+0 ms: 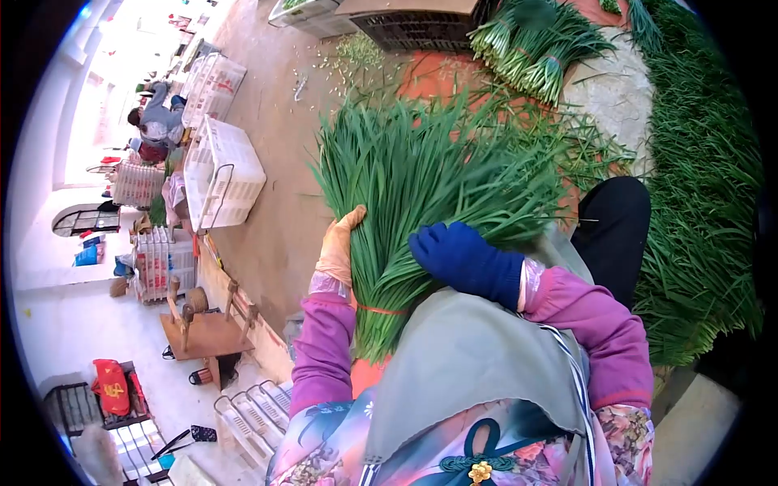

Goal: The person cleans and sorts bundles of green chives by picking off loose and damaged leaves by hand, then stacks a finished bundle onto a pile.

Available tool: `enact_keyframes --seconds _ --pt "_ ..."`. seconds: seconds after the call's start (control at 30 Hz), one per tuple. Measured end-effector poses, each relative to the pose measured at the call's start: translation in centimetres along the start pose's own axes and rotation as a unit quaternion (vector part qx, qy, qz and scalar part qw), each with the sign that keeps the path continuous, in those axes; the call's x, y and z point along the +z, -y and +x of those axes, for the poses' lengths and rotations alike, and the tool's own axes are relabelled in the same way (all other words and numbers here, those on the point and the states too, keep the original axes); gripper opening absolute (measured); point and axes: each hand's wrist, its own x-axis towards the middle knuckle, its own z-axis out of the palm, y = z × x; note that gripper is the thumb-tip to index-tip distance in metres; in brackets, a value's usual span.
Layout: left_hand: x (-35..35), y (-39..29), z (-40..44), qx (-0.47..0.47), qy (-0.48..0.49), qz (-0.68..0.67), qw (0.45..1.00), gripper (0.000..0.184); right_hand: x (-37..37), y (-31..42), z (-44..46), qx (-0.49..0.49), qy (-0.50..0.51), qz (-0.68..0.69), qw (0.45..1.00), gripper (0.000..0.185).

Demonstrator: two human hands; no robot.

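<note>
A large bundle of long green leaves point(389, 178) fans out in front of me, its cut ends toward my lap. An orange-red band point(381, 309) circles it near the ends. My left hand point(342, 247), in a pale orange glove, holds the bundle's left side with the thumb along the leaves. On the right side, my right hand point(463, 257), in a dark blue glove, has its fingers curled over the leaves. The undersides of both hands are hidden.
Tied bundles point(539, 49) lie at the top right beside a dark crate point(413, 31). A leaf pile point(701, 186) runs down the right. White baskets point(223, 174), a wooden chair point(207, 334) and a seated person point(158, 121) are at left.
</note>
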Motion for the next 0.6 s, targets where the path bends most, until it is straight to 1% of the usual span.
enact_keyframes --seconds 0.03,0.1,0.13,0.2,0.23,0.27,0.33,0.37,0.4,0.47,0.5,0.53,0.57,0.6 --pt "-0.1 0.2 0.0 -0.013 -0.009 -0.016 1.0 0.03 0.2 0.1 -0.1 0.002 0.004 0.006 1.0 0.02" --pt "-0.7 0.8 0.4 -0.03 -0.009 -0.061 0.998 0.032 0.3 0.4 -0.1 0.008 0.041 -0.018 0.999 0.038" --pt "-0.2 0.6 -0.2 -0.034 -0.01 -0.06 0.998 0.032 0.1 0.3 0.0 0.01 0.045 -0.015 0.999 0.038" --pt "1.6 -0.3 -2.0 0.013 -0.043 -0.02 0.999 0.031 -0.5 -0.1 0.4 -0.028 -0.061 0.004 0.998 0.043" --pt "1.7 -0.3 -1.8 0.031 -0.04 -0.01 0.999 0.032 -0.4 0.6 0.4 -0.029 -0.077 0.034 0.996 0.045" --pt "1.7 -0.4 -1.9 0.027 -0.041 -0.012 0.999 0.032 -0.3 0.7 0.4 -0.028 -0.074 0.036 0.996 0.045" --pt "1.9 -0.7 -2.4 0.024 -0.011 -0.041 0.999 0.034 -0.6 0.8 0.5 -0.101 -0.12 0.064 0.986 0.037" --pt "1.9 -0.6 -2.3 0.025 -0.006 -0.043 0.999 0.034 -0.9 0.7 0.6 -0.107 -0.139 0.067 0.982 0.033" --pt "1.8 -0.5 -2.2 0.023 -0.007 -0.044 0.999 0.034 -1.1 0.5 0.5 -0.106 -0.137 0.069 0.982 0.033" --pt "1.5 -0.5 -2.0 0.014 0.0 -0.036 0.999 0.033 -1.6 0.0 -0.3 -0.084 0.021 0.189 0.978 0.017" --pt "1.6 -0.5 -2.1 0.013 0.0 -0.038 0.999 0.033 -1.9 -0.3 -0.4 -0.084 0.023 0.19 0.978 0.017" --pt "1.8 -0.5 -2.2 0.019 0.007 -0.048 0.999 0.033 -2.2 -0.9 -0.5 -0.063 0.026 0.226 0.972 0.013" --pt "2.0 -0.5 -2.4 0.025 0.013 -0.059 0.998 0.033 -2.6 -1.5 -0.5 -0.042 0.028 0.263 0.964 0.016" --pt "2.2 -0.5 -2.7 0.023 0.012 -0.062 0.998 0.033 -3.1 -2.2 -0.4 -0.043 0.031 0.263 0.963 0.016"
